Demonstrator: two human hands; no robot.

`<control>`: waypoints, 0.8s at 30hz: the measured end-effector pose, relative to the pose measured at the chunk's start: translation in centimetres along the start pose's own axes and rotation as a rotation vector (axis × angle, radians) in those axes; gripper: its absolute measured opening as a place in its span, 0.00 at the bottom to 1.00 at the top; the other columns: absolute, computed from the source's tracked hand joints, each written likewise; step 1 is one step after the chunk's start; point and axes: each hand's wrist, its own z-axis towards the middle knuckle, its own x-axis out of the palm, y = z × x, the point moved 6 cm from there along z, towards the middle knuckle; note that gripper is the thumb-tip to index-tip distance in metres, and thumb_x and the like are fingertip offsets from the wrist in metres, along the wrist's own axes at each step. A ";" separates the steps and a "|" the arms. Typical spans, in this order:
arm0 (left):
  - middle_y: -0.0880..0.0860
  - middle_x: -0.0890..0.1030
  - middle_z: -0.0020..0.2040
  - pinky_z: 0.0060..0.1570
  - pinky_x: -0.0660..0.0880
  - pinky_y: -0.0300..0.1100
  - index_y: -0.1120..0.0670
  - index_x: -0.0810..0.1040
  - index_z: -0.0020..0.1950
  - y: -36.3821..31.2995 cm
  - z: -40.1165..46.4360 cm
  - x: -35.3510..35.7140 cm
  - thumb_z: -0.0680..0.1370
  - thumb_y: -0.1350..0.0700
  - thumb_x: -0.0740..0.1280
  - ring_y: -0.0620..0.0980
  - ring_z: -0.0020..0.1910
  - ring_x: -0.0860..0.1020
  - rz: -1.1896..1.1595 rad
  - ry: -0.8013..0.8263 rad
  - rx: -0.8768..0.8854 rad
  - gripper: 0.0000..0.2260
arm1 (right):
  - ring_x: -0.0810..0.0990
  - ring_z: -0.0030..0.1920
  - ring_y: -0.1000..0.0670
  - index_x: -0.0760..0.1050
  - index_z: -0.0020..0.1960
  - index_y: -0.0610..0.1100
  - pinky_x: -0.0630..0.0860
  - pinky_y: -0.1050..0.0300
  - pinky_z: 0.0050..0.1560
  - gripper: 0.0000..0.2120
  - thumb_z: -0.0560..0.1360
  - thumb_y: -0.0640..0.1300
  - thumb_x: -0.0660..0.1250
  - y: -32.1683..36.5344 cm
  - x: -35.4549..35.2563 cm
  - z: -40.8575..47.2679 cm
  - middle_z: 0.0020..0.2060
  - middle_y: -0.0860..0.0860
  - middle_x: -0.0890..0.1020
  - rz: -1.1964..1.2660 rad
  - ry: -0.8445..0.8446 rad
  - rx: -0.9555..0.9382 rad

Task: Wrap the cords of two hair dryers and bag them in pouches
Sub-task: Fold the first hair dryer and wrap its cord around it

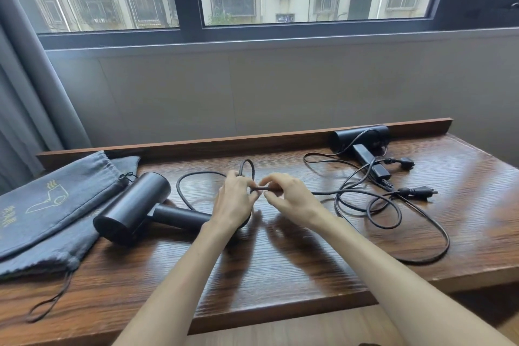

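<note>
You are standing at a dark brown wooden surface [280,275] under a window. Your left hand [234,199] curls its fingers round a loop of thin black cord [196,177], and your right hand [289,196] pinches the same cord between thumb and fingertips, just beside the left. Both grips are closed on the cord, the hands nearly touching.

The cord belongs to the near black matte hair dryer [134,208], which lies on its side at left. Its barrel runs from near-left to far-right, its handle pointing right towards your left wrist, which hides the handle's end. Two grey fabric drawstring pouches [53,205] lie overlapped at the far left, touching the dryer's barrel.

To wrap well, I judge you should keep the loops even, feed slack with your right hand, and avoid kinking the cord near the handle.

The second black hair dryer [362,139] lies at the back right, barrel along the rear rail, handle pointing towards you. Its loose black cord [393,213] sprawls tangled across the right side, not yet wrapped.
</note>
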 end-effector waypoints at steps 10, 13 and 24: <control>0.53 0.80 0.37 0.40 0.69 0.41 0.58 0.84 0.42 1.7 0.1 -2.0 0.78 0.48 0.67 0.51 0.41 0.77 -0.176 -0.110 -0.070 0.14 | 0.75 0.55 0.45 0.76 0.59 0.43 0.69 0.49 0.59 0.12 0.78 0.46 0.64 -7.4 -7.8 -4.4 0.50 0.47 0.80 -0.607 -0.134 0.133; 0.53 0.83 0.43 0.43 0.69 0.39 0.57 0.85 0.46 1.3 -0.4 -2.0 0.75 0.48 0.72 0.47 0.42 0.77 -0.193 -0.101 -0.056 0.12 | 0.76 0.45 0.44 0.81 0.47 0.44 0.71 0.47 0.49 0.11 0.79 0.48 0.62 -8.8 -9.2 -5.4 0.41 0.48 0.79 -0.677 -0.100 0.146; 0.52 0.70 0.69 0.65 0.67 0.44 0.51 0.66 0.74 1.1 -1.7 -1.7 0.75 0.48 0.69 0.50 0.65 0.71 -0.184 0.102 -0.002 0.28 | 0.74 0.43 0.38 0.84 0.43 0.40 0.74 0.45 0.48 0.04 0.73 0.40 0.72 -14.3 -13.6 -7.7 0.36 0.43 0.79 -0.641 -0.198 0.367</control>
